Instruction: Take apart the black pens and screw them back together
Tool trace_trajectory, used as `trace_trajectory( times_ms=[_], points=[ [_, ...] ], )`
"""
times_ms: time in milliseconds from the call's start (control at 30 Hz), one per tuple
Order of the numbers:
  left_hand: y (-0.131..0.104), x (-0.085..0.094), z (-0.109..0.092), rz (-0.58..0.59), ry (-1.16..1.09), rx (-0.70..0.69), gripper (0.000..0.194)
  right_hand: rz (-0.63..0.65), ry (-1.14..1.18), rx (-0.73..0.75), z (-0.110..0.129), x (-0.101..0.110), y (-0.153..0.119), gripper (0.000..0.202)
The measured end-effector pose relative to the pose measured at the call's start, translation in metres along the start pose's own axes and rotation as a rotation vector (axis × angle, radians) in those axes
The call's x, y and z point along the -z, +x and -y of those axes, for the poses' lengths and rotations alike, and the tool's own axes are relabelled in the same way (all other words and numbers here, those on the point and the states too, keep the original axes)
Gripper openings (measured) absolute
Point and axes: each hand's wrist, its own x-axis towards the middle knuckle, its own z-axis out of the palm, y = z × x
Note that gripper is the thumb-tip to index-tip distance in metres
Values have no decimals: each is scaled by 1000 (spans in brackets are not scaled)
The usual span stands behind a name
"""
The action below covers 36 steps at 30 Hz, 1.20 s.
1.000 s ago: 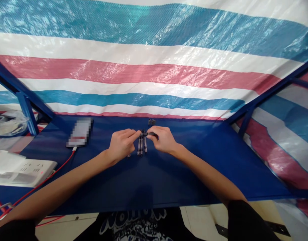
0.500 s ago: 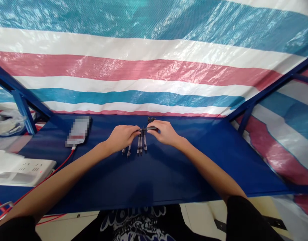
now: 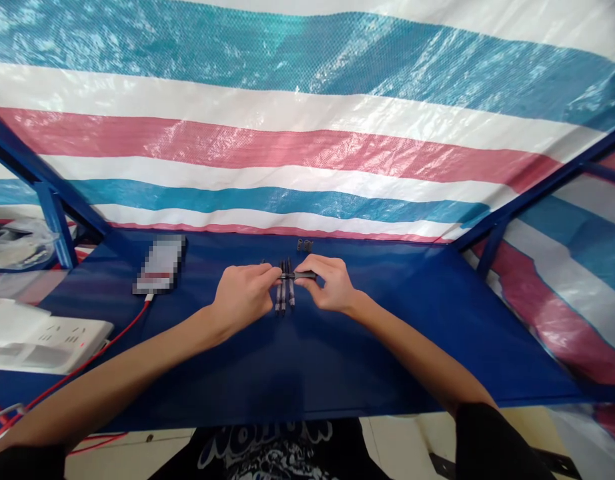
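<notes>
My left hand (image 3: pixel 247 292) is closed in a pinch on one end of a slim dark pen (image 3: pixel 289 275). On its other end, the fingers of my right hand (image 3: pixel 329 283) pinch a dark grey, cap-like piece (image 3: pixel 306 275). The pen lies level between the two hands, and its left part is hidden in my left fingers. Beneath it, pens with dark tips and pale, patterned barrels (image 3: pixel 283 303) lie side by side on the blue table (image 3: pixel 307 360). Beyond my right hand, small black caps or tubes (image 3: pixel 304 245) stand together near the back edge.
A phone (image 3: pixel 161 265) with a red charging cable (image 3: pixel 130 320) lies at the left. Nearer the left edge is a white power strip (image 3: pixel 72 337). Blue frame bars (image 3: pixel 57 223) flank the table, and a striped plastic sheet (image 3: pixel 307 150) hangs behind.
My left hand has turned and now covers the leftmost pens that showed below it. The small black pieces at the back have come into fuller view. Both hands still grip the pen.
</notes>
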Motion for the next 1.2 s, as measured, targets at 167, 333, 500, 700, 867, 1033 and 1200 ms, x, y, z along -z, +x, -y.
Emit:
trace_trajectory(
  times_ms=[167,333,500,700,867,1033,1200],
  points=[
    [-1,-1,0,29,-55,-4,25,-15,-73,50,6,-2,-1,13],
    [-1,-3,0,52,-42,1,23,-13,-99,48,8,-6,-3,14],
    [-2,-2,-3,53,-16,-2,23,15,-106,10,10,-7,-3,17],
    [-2,-4,-8,69,-8,9,24,14,-67,3,10,-11,-6,16],
    [1,-2,-4,95,-29,-7,23,16,-22,-63,9,-10,-5,15],
    [9,2,8,133,-96,35,23,-30,-73,42,2,-7,-2,16],
    [14,1,13,287,-232,104,21,-17,-93,160,-10,-10,-6,15]
  ],
)
